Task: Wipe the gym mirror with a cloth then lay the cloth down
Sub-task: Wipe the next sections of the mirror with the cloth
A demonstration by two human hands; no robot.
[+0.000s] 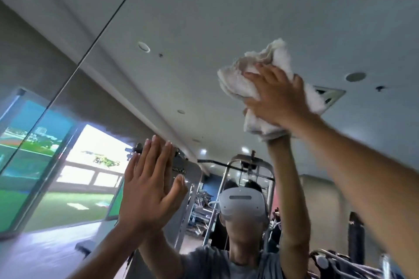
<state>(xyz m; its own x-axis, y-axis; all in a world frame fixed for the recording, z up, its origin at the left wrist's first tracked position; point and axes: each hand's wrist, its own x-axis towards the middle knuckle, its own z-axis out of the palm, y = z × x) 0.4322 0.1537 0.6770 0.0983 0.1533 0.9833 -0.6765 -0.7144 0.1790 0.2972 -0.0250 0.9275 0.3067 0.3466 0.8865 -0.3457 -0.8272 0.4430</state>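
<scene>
Flat right hand presses cloth against mirror to wipe high; open left hand braces there.

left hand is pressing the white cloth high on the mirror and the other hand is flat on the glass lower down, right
Not quite: it is the right hand that presses the white cloth high on the mirror, and the left hand is flat on the glass lower down. The head view shows this.
</scene>
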